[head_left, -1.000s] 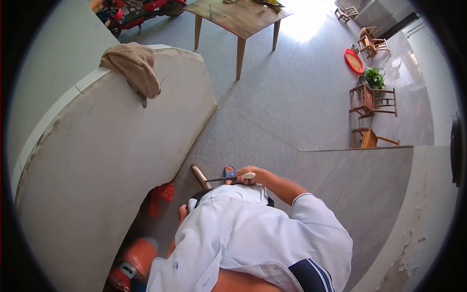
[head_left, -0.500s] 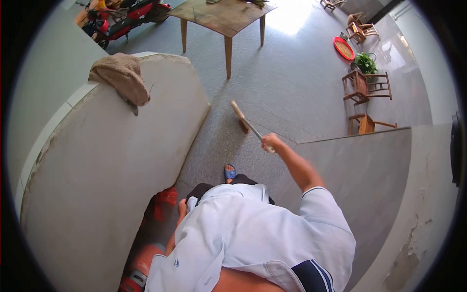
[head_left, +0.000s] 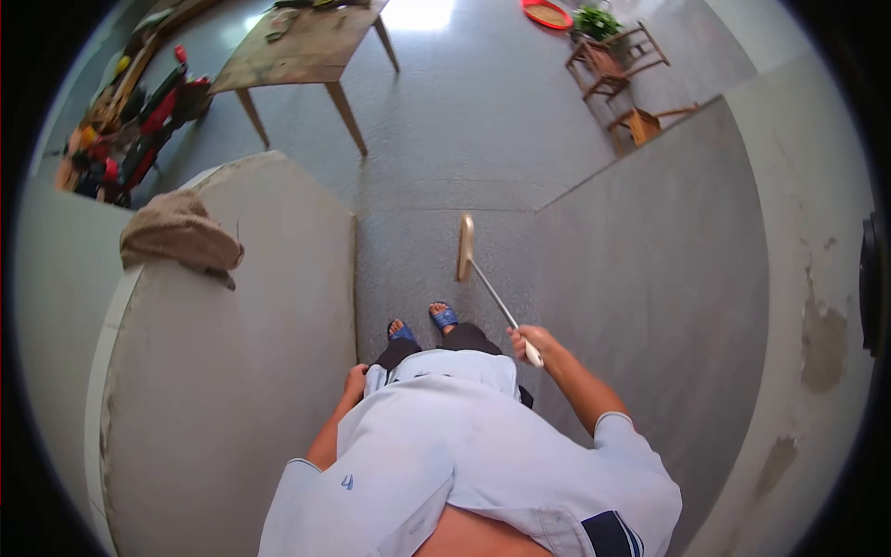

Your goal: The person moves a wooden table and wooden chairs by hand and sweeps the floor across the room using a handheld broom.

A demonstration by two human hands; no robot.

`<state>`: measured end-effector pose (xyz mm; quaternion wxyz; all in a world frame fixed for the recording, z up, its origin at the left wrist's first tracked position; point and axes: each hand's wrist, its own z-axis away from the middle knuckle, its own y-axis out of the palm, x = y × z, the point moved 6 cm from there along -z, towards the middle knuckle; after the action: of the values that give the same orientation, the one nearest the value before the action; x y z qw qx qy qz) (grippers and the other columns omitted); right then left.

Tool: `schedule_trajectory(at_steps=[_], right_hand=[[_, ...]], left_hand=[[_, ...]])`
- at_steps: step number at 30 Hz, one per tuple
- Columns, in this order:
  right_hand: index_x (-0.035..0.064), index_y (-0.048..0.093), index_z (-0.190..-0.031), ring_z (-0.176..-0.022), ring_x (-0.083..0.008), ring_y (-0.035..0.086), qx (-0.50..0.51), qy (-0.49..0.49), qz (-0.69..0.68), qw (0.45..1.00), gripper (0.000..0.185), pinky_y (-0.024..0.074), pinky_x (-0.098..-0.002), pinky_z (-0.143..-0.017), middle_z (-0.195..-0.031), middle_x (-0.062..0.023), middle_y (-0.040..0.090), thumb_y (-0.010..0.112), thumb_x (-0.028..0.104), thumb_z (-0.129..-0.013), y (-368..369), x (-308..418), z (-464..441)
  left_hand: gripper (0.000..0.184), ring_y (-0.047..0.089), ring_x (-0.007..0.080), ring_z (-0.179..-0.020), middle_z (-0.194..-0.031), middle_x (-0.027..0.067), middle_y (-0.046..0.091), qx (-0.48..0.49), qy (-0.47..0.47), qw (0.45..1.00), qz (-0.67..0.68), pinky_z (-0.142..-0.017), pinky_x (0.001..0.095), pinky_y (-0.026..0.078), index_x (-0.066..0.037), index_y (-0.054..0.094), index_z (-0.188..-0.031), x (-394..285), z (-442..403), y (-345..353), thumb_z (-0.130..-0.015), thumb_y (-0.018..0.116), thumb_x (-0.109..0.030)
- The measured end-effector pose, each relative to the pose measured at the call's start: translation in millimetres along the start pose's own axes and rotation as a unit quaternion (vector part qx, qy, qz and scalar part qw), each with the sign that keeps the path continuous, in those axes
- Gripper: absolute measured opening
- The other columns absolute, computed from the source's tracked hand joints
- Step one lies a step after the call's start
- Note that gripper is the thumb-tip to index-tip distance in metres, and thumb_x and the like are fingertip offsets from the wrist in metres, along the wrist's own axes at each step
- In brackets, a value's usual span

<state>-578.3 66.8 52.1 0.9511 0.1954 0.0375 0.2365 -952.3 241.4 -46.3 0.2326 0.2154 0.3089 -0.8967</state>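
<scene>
A long-handled brush (head_left: 502,306) with a pale head and thin metal shaft slants down and forward. My right hand (head_left: 533,343) is closed around the pale grip at its near end. The brush head is at floor level, just ahead of my sandalled feet; its bristles are mostly hidden from above. At my left side, my left hand (head_left: 356,379) is curled against the hem of my white shirt (head_left: 436,418) and dark trousers. What its fingers hold, if anything, is hidden.
Low walls flank me: a left one (head_left: 251,353) with a brown cloth (head_left: 181,232) on its end, and a right one (head_left: 650,269). Ahead are a wooden table (head_left: 288,56), a red motorbike (head_left: 148,139), small wooden chairs (head_left: 605,70), leafy greens (head_left: 596,22) and a red tray (head_left: 529,7).
My right hand and the brush have come back closer to my body, and the brush head now lies nearer my feet. The view has turned and moved; both sandals now show.
</scene>
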Motion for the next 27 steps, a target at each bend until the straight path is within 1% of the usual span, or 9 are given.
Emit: schedule_trajectory(at_steps=[2, 4, 7, 10, 11, 14, 16, 22, 27], right_hand=[[0.0093, 0.038, -0.070, -0.035, -0.0045, 0.034, -0.003, 0.037, -0.096, 0.995, 0.005, 0.0288, -0.0191, -0.030, -0.050, 0.0031, 0.039, 0.040, 0.007, -0.074, -20, -43, 3], [0.0093, 0.037, -0.066, -0.034, -0.0043, 0.033, -0.004, 0.082, -0.188, 0.979, 0.008, 0.0285, -0.0188, -0.029, -0.048, 0.0033, 0.038, 0.039, 0.006, -0.073, -28, -89, 5], [0.0096, 0.032, -0.050, -0.031, -0.0073, 0.032, -0.011, 0.124, -0.309, 0.943, 0.019, 0.0296, -0.0193, -0.029, -0.040, 0.0029, 0.032, 0.037, 0.001, -0.066, -35, -143, 9], [0.0090, 0.032, -0.048, -0.030, -0.0113, 0.033, -0.125, 0.027, -0.209, 0.969, 0.019, 0.0315, -0.0212, -0.028, -0.039, -0.0001, 0.032, 0.037, 0.001, -0.064, -61, -175, -30], [0.0083, 0.033, -0.050, -0.032, -0.0119, 0.035, -0.146, 0.005, -0.232, 0.962, 0.017, 0.0329, -0.0215, -0.030, -0.042, -0.0009, 0.033, 0.038, 0.001, -0.064, -60, -177, -35], [0.0060, 0.036, -0.057, -0.039, -0.0139, 0.039, -0.114, -0.011, -0.461, 0.880, 0.012, 0.0368, -0.0222, -0.036, -0.049, -0.0034, 0.037, 0.040, 0.001, -0.067, -36, -171, -60], [0.0045, 0.038, -0.062, -0.044, -0.0152, 0.042, -0.102, -0.019, -0.512, 0.853, 0.008, 0.0395, -0.0226, -0.041, -0.053, -0.0051, 0.039, 0.042, 0.001, -0.068, -9, -156, -83], [0.0049, 0.038, -0.065, -0.045, -0.0169, 0.043, -0.006, -0.036, -0.467, 0.884, 0.006, 0.0408, -0.0277, -0.041, -0.057, -0.0055, 0.041, 0.040, 0.004, -0.071, 126, -81, -159], [0.0049, 0.036, -0.062, -0.043, -0.0136, 0.042, 0.141, -0.056, -0.444, 0.883, 0.006, 0.0387, -0.0257, -0.038, -0.053, -0.0037, 0.039, 0.038, 0.003, -0.067, 184, -21, -180]], left_hand=[[0.018, 0.056, 0.0206, -0.063, -0.068, 0.0128, 0.058, 0.023, -0.034, 0.999, 0.028, -0.058, 0.0297, 0.043, -0.002, 0.058, -0.077, -5, -12, -13, -0.066, 0.051, -0.015], [0.018, 0.056, 0.0226, -0.065, -0.069, 0.0134, 0.058, -0.014, 0.105, 0.989, -0.102, -0.059, 0.0306, 0.043, -0.002, 0.058, -0.077, -12, -32, -26, -0.068, 0.048, -0.013], [0.019, 0.057, 0.0212, -0.064, -0.069, 0.0127, 0.058, 0.041, 0.060, 0.996, -0.059, -0.059, 0.0303, 0.044, -0.002, 0.058, -0.078, -7, -56, -30, -0.067, 0.048, -0.013], [0.019, 0.057, 0.0187, -0.062, -0.067, 0.0113, 0.058, 0.054, 0.112, 0.990, -0.071, -0.058, 0.0289, 0.044, -0.002, 0.058, -0.079, -3, -69, -25, -0.067, 0.048, -0.012], [0.017, 0.053, 0.0132, -0.054, -0.064, 0.0084, 0.056, 0.086, 0.108, 0.988, -0.067, -0.050, 0.0246, 0.044, 0.000, 0.056, -0.081, -8, -68, -21, -0.069, 0.046, -0.008], [0.018, 0.054, 0.0128, -0.056, -0.065, 0.0080, 0.057, 0.109, 0.118, 0.982, -0.104, -0.051, 0.0238, 0.044, 0.000, 0.056, -0.082, -16, -65, -10, -0.069, 0.047, -0.008], [0.020, 0.057, 0.0175, -0.064, -0.070, 0.0100, 0.059, 0.115, 0.094, 0.985, -0.091, -0.059, 0.0274, 0.044, -0.004, 0.059, -0.080, -6, -68, -5, -0.066, 0.050, -0.015], [0.019, 0.057, 0.0167, -0.063, -0.071, 0.0103, 0.059, 0.116, 0.155, 0.968, -0.160, -0.058, 0.0274, 0.044, -0.003, 0.058, -0.080, -40, -39, -21, -0.066, 0.051, -0.014], [0.018, 0.054, 0.0138, -0.057, -0.067, 0.0106, 0.058, 0.122, 0.075, 0.987, -0.066, -0.054, 0.0261, 0.043, 0.000, 0.057, -0.080, -19, -37, -41, -0.067, 0.051, -0.011]])
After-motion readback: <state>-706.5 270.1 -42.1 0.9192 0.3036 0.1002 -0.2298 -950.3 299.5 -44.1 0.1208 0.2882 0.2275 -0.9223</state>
